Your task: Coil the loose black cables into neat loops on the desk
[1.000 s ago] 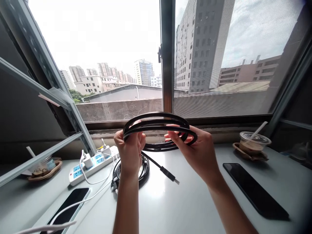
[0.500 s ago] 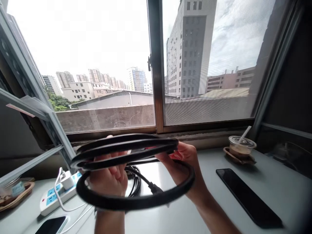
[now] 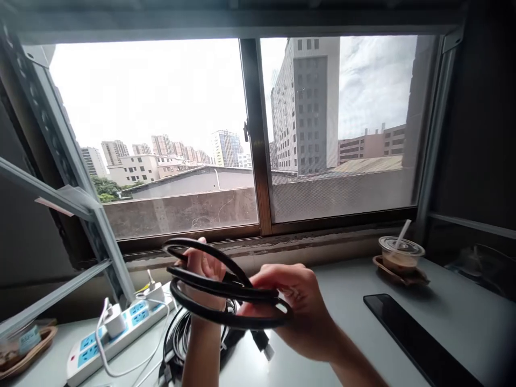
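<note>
A thick black cable (image 3: 226, 317) is wound in several loose loops held up in front of me above the table. My right hand (image 3: 300, 309) grips the loops at their right side, with its thumb and fingers closed round them. My left hand (image 3: 205, 269) is at the left of the coil, its fingers bent about the loops, partly hidden behind them. Below my right hand hangs a black cable plug (image 3: 264, 344) with a light tip. Under my left forearm lies a heap of thinner black cables (image 3: 177, 333) on the table.
At the left stands a white power strip (image 3: 108, 338) with chargers and a white cord plugged in. A brown tray (image 3: 30, 355) is at the far left. To the right are a lidded drink cup (image 3: 399, 255) with a straw and a black phone-like slab (image 3: 419, 338). A window frame (image 3: 264, 209) rises behind.
The loops have become smaller and bunched toward my right hand, which has turned and closed round them. My view has tilted up, bringing the upper shelf beam into sight.
</note>
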A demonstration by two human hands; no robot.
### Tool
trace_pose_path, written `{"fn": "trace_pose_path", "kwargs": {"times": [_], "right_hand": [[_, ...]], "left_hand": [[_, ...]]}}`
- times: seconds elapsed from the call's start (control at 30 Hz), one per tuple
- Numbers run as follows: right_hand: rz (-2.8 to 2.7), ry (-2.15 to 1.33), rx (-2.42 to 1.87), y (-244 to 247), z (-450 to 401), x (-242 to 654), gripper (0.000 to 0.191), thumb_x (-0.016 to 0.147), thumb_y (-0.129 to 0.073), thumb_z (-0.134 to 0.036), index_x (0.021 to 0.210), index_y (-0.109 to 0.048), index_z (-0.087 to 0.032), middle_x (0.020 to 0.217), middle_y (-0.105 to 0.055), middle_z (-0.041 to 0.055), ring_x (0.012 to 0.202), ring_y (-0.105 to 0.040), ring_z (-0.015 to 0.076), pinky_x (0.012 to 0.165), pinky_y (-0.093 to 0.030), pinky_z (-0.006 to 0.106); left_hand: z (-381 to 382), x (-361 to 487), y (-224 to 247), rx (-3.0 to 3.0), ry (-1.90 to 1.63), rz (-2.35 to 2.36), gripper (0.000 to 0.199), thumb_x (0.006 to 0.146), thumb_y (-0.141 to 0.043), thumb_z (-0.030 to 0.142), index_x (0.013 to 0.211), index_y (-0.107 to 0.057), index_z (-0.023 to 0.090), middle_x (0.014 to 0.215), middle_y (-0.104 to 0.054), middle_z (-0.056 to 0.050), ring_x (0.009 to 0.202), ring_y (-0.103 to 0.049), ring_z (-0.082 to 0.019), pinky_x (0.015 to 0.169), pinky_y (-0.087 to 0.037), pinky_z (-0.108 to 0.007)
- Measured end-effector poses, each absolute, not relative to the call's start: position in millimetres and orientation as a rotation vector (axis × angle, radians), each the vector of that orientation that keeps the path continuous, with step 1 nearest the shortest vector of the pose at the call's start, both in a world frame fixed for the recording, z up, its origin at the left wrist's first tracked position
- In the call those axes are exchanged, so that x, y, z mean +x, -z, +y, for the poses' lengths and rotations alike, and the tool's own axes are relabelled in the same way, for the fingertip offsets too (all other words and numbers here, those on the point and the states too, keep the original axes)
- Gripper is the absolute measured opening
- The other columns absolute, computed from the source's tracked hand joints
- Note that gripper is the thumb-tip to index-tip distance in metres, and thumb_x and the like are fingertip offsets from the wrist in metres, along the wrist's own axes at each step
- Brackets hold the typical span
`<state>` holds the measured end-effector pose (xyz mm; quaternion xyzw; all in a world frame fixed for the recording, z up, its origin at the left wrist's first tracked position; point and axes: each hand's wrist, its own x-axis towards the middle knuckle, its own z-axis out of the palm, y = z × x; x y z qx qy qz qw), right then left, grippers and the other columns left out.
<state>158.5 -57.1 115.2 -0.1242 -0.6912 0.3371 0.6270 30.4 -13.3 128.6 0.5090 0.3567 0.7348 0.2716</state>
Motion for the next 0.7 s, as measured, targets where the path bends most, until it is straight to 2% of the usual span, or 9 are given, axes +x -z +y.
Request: {"fn": "trace_pose_path", "kwargs": {"times": [0.13, 0.3, 0.4, 0.47, 0.57, 0.7], "right_hand": [[-1.760, -0.787, -0.327, -113.3, -55.0, 165.5, 0.028, 0.075, -0.069, -0.022, 0.103, -0.062, -0.018, 0.071, -0.069, -0.0002, 0.060, -0.068, 0.0139, 0.061, -0.054, 0.023], [-1.831, -0.474, -0.815, -111.9, -41.1, 175.5, 0.046, 0.085, -0.057, -0.039, 0.127, -0.050, -0.021, 0.063, -0.063, -0.0032, 0.056, -0.064, 0.0140, 0.060, -0.051, 0.025], [-1.775, -0.210, -0.909, -110.0, -33.5, 177.8, 0.061, 0.087, -0.053, -0.044, 0.141, -0.035, -0.023, 0.084, -0.067, 0.0026, 0.062, -0.064, 0.0143, 0.058, -0.049, 0.024], [-1.727, -0.074, -0.854, -108.0, -27.4, 179.2, 0.055, 0.089, -0.050, -0.043, 0.140, -0.038, -0.025, 0.095, -0.065, 0.0045, 0.065, -0.063, 0.0131, 0.057, -0.048, 0.022], [-1.695, 0.078, -0.818, -103.6, -14.0, 183.8, 0.042, 0.090, -0.049, -0.040, 0.130, -0.051, -0.027, 0.099, -0.063, 0.0049, 0.071, -0.063, 0.0131, 0.060, -0.048, 0.022], [-1.696, 0.086, -0.912, -99.0, 2.4, 191.6, 0.037, 0.090, -0.049, -0.040, 0.123, -0.058, -0.024, 0.101, -0.063, 0.0055, 0.068, -0.062, 0.0128, 0.061, -0.047, 0.023]], "left_hand": [[-4.9, 32.3, -129.9, 1.145, -1.891, 0.923, 0.049, 0.066, -0.061, 0.038, 0.050, -0.019, 0.020, 0.040, -0.018, 0.009, 0.036, -0.015, -0.004, 0.035, -0.014, -0.020], [0.2, 21.3, -122.4, 1.544, -1.885, 1.301, 0.037, 0.068, -0.057, 0.033, 0.049, -0.028, 0.019, 0.046, -0.022, 0.007, 0.045, -0.018, -0.005, 0.041, -0.014, -0.021], [-5.0, 24.2, -122.8, 1.756, -1.839, 1.478, 0.035, 0.070, -0.051, 0.034, 0.047, -0.029, 0.019, 0.049, -0.021, 0.004, 0.050, -0.021, -0.007, 0.045, -0.017, -0.022], [-8.4, 30.6, -124.1, 1.801, -1.776, 1.517, 0.033, 0.070, -0.047, 0.033, 0.046, -0.028, 0.019, 0.049, -0.022, 0.004, 0.051, -0.022, -0.008, 0.046, -0.018, -0.023], [-9.4, 39.4, -124.2, 1.787, -1.635, 1.525, 0.029, 0.068, -0.046, 0.031, 0.047, -0.029, 0.019, 0.049, -0.023, 0.004, 0.050, -0.022, -0.008, 0.045, -0.019, -0.022], [-10.6, 46.9, -124.8, 1.733, -1.481, 1.576, 0.025, 0.065, -0.049, 0.026, 0.047, -0.035, 0.018, 0.047, -0.026, 0.004, 0.049, -0.022, -0.008, 0.045, -0.017, -0.022]]}}
